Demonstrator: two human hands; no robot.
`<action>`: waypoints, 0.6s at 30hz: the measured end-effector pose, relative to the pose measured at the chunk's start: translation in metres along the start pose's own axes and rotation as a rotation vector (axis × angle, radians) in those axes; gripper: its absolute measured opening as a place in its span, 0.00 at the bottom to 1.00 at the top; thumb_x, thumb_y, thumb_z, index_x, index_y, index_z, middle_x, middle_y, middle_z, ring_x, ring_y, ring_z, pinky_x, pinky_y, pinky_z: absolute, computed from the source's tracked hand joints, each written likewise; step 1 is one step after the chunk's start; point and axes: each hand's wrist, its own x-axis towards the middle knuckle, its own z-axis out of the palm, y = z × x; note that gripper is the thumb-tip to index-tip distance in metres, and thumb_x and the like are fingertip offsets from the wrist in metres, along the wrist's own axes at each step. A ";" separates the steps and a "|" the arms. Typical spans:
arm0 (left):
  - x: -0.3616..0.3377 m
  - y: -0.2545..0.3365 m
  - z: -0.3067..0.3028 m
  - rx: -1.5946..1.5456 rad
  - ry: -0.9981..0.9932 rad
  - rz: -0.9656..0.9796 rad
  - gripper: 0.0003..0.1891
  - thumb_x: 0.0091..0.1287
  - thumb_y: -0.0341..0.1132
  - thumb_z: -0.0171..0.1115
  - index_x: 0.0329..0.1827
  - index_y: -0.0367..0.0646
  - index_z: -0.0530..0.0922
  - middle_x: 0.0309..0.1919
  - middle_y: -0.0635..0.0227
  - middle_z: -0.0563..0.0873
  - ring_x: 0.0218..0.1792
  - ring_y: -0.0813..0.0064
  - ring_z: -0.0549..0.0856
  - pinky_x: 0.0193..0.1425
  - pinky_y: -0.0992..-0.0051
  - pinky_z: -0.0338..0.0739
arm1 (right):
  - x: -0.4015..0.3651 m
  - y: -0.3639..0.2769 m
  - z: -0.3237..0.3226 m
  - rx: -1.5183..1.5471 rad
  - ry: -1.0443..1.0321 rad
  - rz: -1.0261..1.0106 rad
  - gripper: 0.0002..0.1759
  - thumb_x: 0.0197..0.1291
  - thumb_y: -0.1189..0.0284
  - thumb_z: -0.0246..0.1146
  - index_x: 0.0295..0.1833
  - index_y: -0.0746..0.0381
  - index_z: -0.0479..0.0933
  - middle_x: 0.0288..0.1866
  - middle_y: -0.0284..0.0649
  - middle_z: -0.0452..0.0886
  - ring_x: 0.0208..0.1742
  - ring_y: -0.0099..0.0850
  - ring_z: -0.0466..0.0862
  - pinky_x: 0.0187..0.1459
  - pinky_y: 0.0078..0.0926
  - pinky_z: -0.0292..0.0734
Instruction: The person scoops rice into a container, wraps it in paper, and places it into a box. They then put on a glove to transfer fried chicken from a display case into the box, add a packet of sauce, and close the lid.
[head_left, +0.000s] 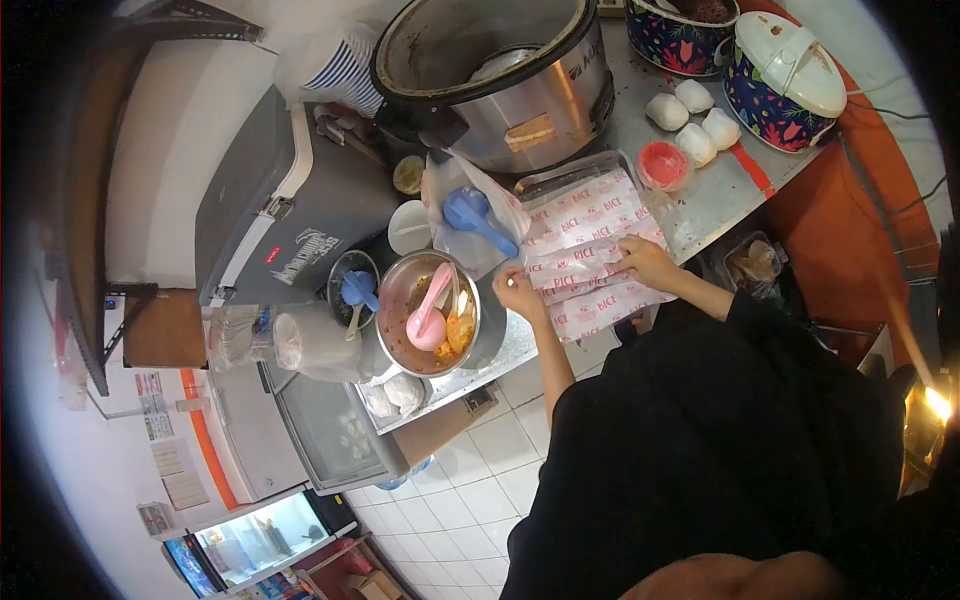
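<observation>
Right, closest in, black sleeves reach over the table (705, 205), and both hands are on or at the printed paper (590, 275), red "RICE" lettering running across its folds. The right hand (648, 262) lies on the paper, its grip closed on a fold between thumb and bent fingers. Over at the left edge, the left hand (517, 292) has its fingers bunched together, that grip mostly closed; whether it pinches the sheet, I can't tell.

Just left sits a steel bowl (402, 283) with a pink ladle (427, 325) resting in orange food, and beyond it a blue scoop (358, 288) in a dark container. A blue ladle (470, 212) lies on a plastic bag. Past the paper comes a tray (560, 180), a red tub (663, 163) to its right, then four white bundles (696, 143) grouped beside a lidded floral pot (775, 105).

Further out, the big rice cooker (545, 115) stands open, a grey cool box (300, 215) to its left. Way off, a lit display fridge (265, 540) glows.
</observation>
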 end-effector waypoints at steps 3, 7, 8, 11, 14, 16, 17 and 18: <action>-0.020 0.056 -0.003 0.142 0.052 0.393 0.06 0.49 0.22 0.50 0.27 0.39 0.75 0.31 0.59 0.75 0.38 0.62 0.74 0.45 0.68 0.67 | 0.005 -0.005 -0.009 -0.069 -0.045 -0.029 0.12 0.38 0.77 0.59 0.33 0.54 0.81 0.29 0.38 0.69 0.36 0.35 0.72 0.36 0.28 0.69; -0.055 0.067 0.028 0.082 -0.458 0.571 0.05 0.50 0.23 0.50 0.30 0.36 0.73 0.31 0.53 0.74 0.37 0.57 0.73 0.44 0.65 0.65 | 0.012 0.000 -0.004 0.151 -0.058 0.203 0.09 0.39 0.73 0.61 0.31 0.61 0.78 0.29 0.42 0.74 0.35 0.38 0.75 0.35 0.31 0.70; -0.059 0.050 0.035 0.082 -0.395 0.383 0.05 0.49 0.22 0.50 0.30 0.36 0.72 0.31 0.52 0.74 0.38 0.57 0.73 0.44 0.65 0.65 | 0.017 0.009 0.001 0.414 -0.014 0.436 0.09 0.40 0.72 0.61 0.30 0.63 0.77 0.29 0.43 0.75 0.34 0.39 0.76 0.35 0.33 0.70; -0.052 0.011 0.042 0.109 -0.294 0.131 0.07 0.49 0.21 0.50 0.31 0.33 0.71 0.31 0.52 0.75 0.38 0.58 0.74 0.44 0.65 0.66 | 0.019 0.037 0.019 0.213 -0.056 0.461 0.13 0.40 0.74 0.61 0.36 0.63 0.75 0.25 0.42 0.73 0.31 0.37 0.75 0.35 0.33 0.69; -0.018 0.014 0.032 0.264 -0.776 -0.195 0.13 0.46 0.23 0.54 0.37 0.35 0.69 0.34 0.53 0.75 0.40 0.59 0.75 0.41 0.66 0.69 | 0.027 0.039 0.026 -0.072 -0.093 0.390 0.18 0.39 0.73 0.61 0.40 0.64 0.71 0.28 0.47 0.76 0.34 0.41 0.77 0.37 0.35 0.71; -0.011 0.015 0.038 0.449 -0.575 0.082 0.12 0.46 0.26 0.56 0.35 0.36 0.71 0.34 0.55 0.77 0.40 0.60 0.75 0.43 0.66 0.68 | 0.035 0.018 0.019 -0.259 0.047 0.375 0.19 0.39 0.74 0.61 0.41 0.63 0.69 0.27 0.48 0.75 0.34 0.41 0.77 0.36 0.35 0.70; -0.007 0.017 0.043 0.614 -0.354 0.352 0.11 0.46 0.28 0.57 0.34 0.37 0.72 0.33 0.56 0.78 0.41 0.62 0.76 0.45 0.66 0.68 | 0.038 0.012 0.012 -0.453 0.184 0.353 0.20 0.38 0.75 0.61 0.42 0.63 0.68 0.26 0.49 0.74 0.34 0.42 0.77 0.35 0.35 0.70; -0.002 0.022 0.045 0.570 -0.063 0.700 0.06 0.47 0.31 0.56 0.27 0.40 0.73 0.28 0.63 0.79 0.37 0.64 0.77 0.47 0.65 0.66 | 0.039 0.016 0.012 -0.456 0.190 0.353 0.20 0.38 0.75 0.61 0.42 0.63 0.68 0.26 0.49 0.74 0.34 0.42 0.77 0.35 0.35 0.70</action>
